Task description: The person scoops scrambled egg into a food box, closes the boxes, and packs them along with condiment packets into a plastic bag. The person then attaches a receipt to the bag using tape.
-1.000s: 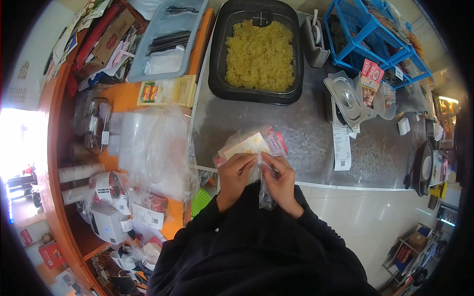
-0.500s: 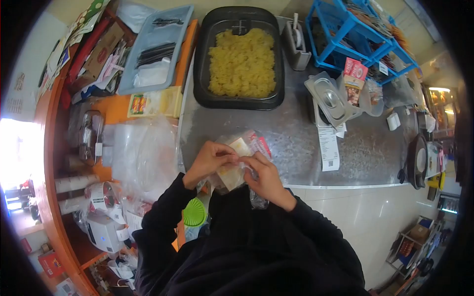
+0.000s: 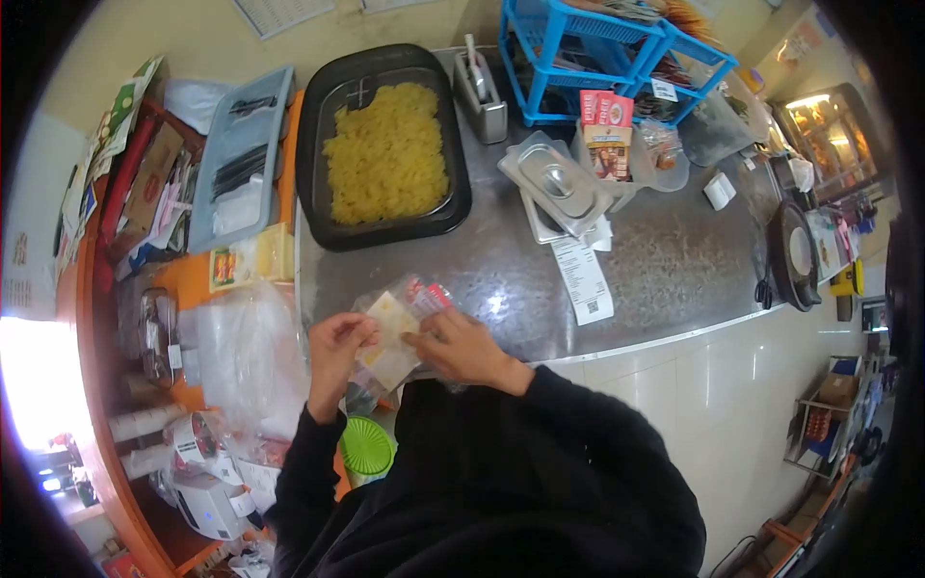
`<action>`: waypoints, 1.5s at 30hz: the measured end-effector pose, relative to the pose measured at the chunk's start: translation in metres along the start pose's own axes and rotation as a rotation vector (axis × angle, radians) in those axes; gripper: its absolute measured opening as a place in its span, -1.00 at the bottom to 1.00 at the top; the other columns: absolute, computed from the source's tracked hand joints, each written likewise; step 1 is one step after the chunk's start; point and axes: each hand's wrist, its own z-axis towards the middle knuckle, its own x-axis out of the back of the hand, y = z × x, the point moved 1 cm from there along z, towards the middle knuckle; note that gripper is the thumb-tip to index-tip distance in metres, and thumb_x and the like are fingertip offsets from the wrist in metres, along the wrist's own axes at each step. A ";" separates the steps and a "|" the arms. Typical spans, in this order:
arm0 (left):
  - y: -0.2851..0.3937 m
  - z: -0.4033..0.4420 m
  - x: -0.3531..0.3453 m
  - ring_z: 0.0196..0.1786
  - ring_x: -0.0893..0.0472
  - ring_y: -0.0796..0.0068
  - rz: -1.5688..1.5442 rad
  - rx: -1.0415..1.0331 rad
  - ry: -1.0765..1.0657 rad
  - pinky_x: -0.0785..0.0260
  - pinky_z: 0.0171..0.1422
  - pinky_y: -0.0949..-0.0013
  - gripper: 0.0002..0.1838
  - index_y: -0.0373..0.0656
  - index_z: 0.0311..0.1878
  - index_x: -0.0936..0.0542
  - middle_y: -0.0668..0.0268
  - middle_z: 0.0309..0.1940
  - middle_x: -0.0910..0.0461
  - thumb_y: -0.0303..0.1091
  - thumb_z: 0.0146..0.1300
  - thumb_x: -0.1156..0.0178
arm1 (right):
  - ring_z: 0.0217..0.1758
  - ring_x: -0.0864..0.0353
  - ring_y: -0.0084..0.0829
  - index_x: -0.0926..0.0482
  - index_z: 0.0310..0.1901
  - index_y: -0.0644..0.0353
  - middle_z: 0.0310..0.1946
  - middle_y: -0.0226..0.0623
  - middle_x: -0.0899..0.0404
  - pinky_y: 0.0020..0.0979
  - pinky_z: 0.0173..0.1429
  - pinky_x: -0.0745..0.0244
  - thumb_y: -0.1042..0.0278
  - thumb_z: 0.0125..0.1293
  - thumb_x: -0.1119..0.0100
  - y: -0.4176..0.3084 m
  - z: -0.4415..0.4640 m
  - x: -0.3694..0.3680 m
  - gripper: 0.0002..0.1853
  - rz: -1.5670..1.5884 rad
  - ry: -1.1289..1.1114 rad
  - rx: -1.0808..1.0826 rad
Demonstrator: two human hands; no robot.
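Note:
At the counter's front edge lies a clear plastic bag [image 3: 424, 292] with a flat, pale rectangular packet [image 3: 393, 323] and some red printing. My left hand [image 3: 337, 352] is at the packet's left side, thumb and fingertips pinched together; whatever is between them is too small to make out. From the right, my right hand [image 3: 467, 349] holds the bag, its fingers curled over the packet's edge. Beyond both hands stands a black rectangular pan [image 3: 310, 207] of yellow, rice-like food [image 3: 390, 154].
A metal container [image 3: 491, 111] and blue rack [image 3: 544, 72] stand at the back. Steel lids [image 3: 559, 183] and a receipt [image 3: 583, 281] lie to the right. On the left are a cutlery tray [image 3: 275, 116] and plastic bags [image 3: 246, 347]. A green lid [image 3: 368, 445] is below.
My hands, whose fingertips met over the packet, have moved apart, uncovering more of it. The head view has shifted, so the pan and counter things appear farther left.

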 end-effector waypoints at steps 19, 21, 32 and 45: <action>-0.074 0.070 -0.297 0.50 -0.21 0.25 1.084 -1.015 -0.265 -0.12 0.40 -0.14 -0.43 -0.15 0.30 -0.45 0.19 0.45 -0.27 -0.05 0.31 -0.17 | -0.18 -0.58 -0.42 -0.61 -0.05 0.19 -0.15 -0.27 -0.57 -0.45 -0.13 -0.47 0.44 0.44 -0.09 0.182 -0.032 0.195 -0.85 0.033 0.885 -0.389; -0.078 0.064 -0.286 0.46 -0.27 0.27 1.091 -0.968 -0.271 -0.10 0.42 -0.13 -0.47 -0.09 0.25 -0.51 0.22 0.43 -0.30 -0.01 0.31 -0.18 | -0.22 -0.60 -0.39 -0.63 -0.08 0.19 -0.21 -0.25 -0.59 -0.43 -0.14 -0.48 0.45 0.41 -0.11 0.181 0.013 0.205 -0.86 0.063 0.775 -0.303; -0.104 0.053 -0.216 0.55 -0.06 -0.06 0.967 -0.713 0.033 0.12 0.51 -0.18 -0.33 -0.16 0.22 -0.53 -0.03 0.45 -0.21 0.16 0.21 -0.22 | -0.24 -0.70 -0.21 -0.68 -0.12 0.20 -0.29 -0.09 -0.70 -0.30 -0.10 -0.56 0.44 0.30 -0.18 0.255 0.179 0.208 -0.83 0.006 0.462 -0.204; -0.094 0.057 -0.219 0.58 -0.01 -0.05 0.965 -0.689 -0.028 0.19 0.50 -0.25 -0.27 -0.20 0.17 -0.55 -0.09 0.49 -0.13 0.26 0.17 -0.23 | 0.61 0.20 0.23 0.26 0.59 0.05 0.57 0.19 0.31 0.28 0.49 0.01 -0.29 0.46 0.17 0.253 0.242 0.110 -0.11 -0.305 -0.354 -0.597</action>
